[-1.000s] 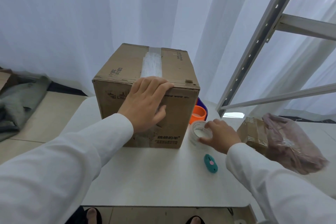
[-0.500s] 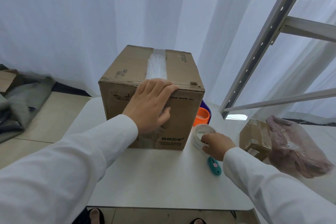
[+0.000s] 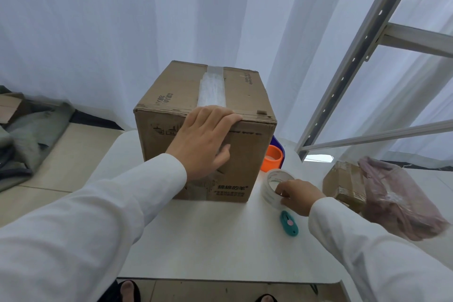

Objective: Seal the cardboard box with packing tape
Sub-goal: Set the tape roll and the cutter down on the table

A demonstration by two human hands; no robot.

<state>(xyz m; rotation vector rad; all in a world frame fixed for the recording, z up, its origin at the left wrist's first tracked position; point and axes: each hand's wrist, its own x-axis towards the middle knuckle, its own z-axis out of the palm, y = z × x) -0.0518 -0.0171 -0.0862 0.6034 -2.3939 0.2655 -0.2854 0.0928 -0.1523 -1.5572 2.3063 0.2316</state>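
- since a second ago the right hand (image 3: 297,195) has stayed on the clear packing tape roll (image 3: 274,187) just right of the cardboard box (image 3: 206,130), its fingertips now hooked over the roll's near rim and into the core; the roll looks tipped up on edge.
- the left hand (image 3: 204,138) has kept its place: palm flat on the box's near face, fingers curled over the top front edge, thumb spread against the cardboard, holding nothing.
- the right hand is closed in a light grip on the roll.
- the box stands on the white table (image 3: 208,240), flaps shut, a strip of clear tape (image 3: 212,88) along its top seam.
- an orange tape roll (image 3: 273,157) sits behind the clear one, beside the box.
- a teal box cutter (image 3: 289,223) lies just near of the right hand.
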